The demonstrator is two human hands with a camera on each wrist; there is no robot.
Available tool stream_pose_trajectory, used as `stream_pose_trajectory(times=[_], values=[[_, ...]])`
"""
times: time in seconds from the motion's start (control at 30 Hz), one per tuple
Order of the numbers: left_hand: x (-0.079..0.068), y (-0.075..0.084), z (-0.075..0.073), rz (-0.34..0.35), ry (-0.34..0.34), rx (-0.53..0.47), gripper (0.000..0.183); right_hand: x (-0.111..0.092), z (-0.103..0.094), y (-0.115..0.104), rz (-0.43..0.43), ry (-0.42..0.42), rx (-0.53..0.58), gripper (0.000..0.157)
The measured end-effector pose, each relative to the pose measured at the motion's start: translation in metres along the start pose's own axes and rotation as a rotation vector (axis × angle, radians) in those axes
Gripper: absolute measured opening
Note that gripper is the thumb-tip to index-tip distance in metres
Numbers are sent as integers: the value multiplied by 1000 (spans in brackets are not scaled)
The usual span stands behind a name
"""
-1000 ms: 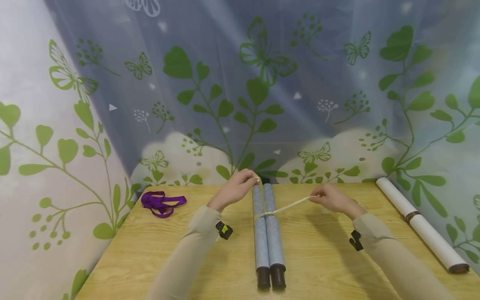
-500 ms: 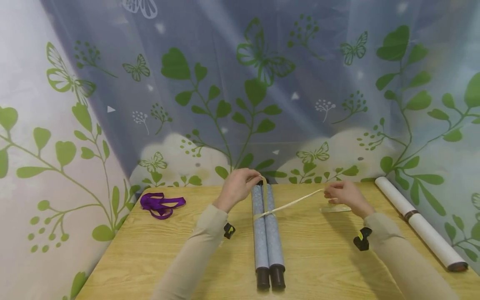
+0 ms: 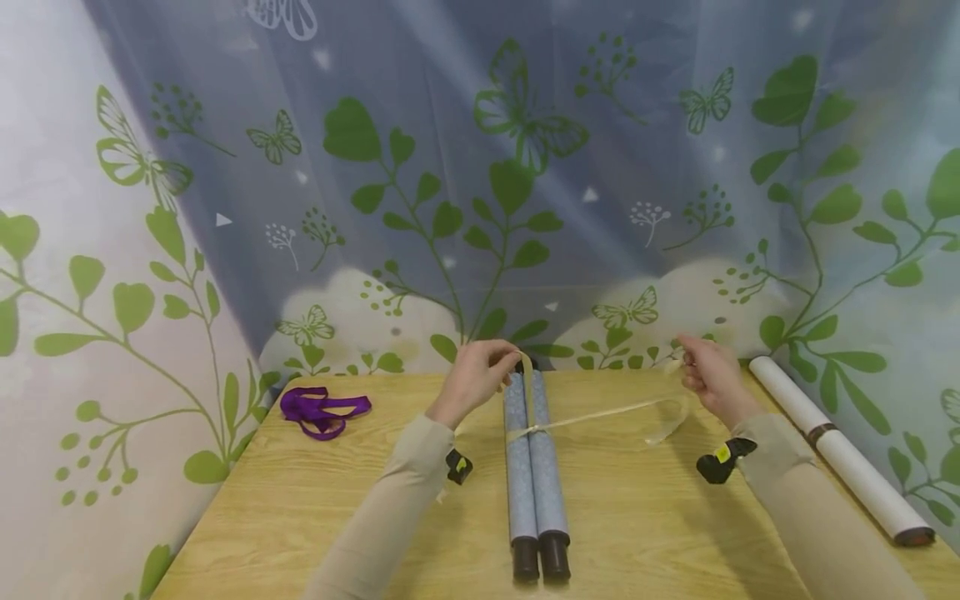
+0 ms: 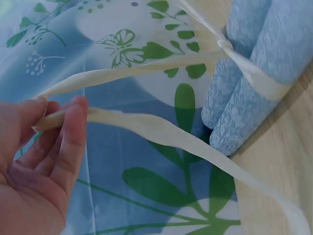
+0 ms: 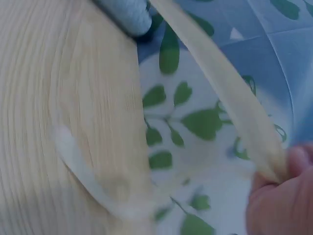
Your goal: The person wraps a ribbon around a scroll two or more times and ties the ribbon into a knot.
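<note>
Two blue-grey patterned scrolls with dark brown end knobs lie side by side on the wooden table. A cream ribbon goes round both, with a small knot on top. My left hand is over their far ends, pinching a folded part of the ribbon between thumb and fingers; a further length of it trails below the fingertips. Off to the right, my right hand pinches another stretch of ribbon between thumb and finger. The tail of this side hangs in a blurred curve above the table.
A bunched purple ribbon lies at the table's left. Along the right edge is a white roll with a brown band round its middle. Behind the table hangs a leaf-and-butterfly patterned curtain.
My right hand has moved right and up, drawing its ribbon farther from the scrolls; the strand now sags with a swinging tail. My left hand has shifted slightly right, its grip unchanged.
</note>
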State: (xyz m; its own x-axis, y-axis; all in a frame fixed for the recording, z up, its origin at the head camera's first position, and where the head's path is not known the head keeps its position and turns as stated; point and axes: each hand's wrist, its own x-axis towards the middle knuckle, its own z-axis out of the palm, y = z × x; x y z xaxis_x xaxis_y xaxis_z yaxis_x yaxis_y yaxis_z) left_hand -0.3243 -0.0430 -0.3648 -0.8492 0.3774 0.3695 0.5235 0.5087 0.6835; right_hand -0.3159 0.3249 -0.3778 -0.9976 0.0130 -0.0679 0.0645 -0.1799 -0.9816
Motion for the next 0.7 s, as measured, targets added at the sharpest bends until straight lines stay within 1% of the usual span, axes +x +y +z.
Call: stream_pose_trajectory(times=[0.07, 0.1, 0.17, 0.2, 0.27, 0.33, 0.47, 0.5, 0.57, 0.63, 0.7], values=[[0, -1, 2, 3, -7, -54, 22, -1, -5, 1, 20, -2, -363, 20], [-1, -2, 3, 7, -10, -83, 22, -2, -8, 3, 30, -16, -545, 23], [0, -4, 5, 20, -14, -123, 22, -4, -14, 9, 20, -68, -854, 27], [0, -5, 6, 27, -17, -141, 22, -5, -16, 13, 15, -91, -960, 28], [0, -6, 6, 31, -23, -173, 21, -6, -17, 23, -9, -130, -1116, 27], [0, -7, 7, 29, -34, -193, 21, -8, -17, 33, -34, -171, -1215, 31], [-1, -9, 8, 16, -46, -202, 22, -9, -13, 52, -39, -275, -1363, 60], [-1, -9, 8, 14, -47, -199, 22, -8, -11, 55, -48, -305, -1392, 66], [-2, -10, 9, 11, -51, -191, 23, -6, -9, 61, -72, -347, -1436, 65], [-2, -11, 9, 12, -56, -185, 24, -3, -7, 65, -103, -365, -1455, 56], [-2, -12, 9, 9, -60, -178, 25, -2, -5, 67, -125, -363, -1446, 46]])
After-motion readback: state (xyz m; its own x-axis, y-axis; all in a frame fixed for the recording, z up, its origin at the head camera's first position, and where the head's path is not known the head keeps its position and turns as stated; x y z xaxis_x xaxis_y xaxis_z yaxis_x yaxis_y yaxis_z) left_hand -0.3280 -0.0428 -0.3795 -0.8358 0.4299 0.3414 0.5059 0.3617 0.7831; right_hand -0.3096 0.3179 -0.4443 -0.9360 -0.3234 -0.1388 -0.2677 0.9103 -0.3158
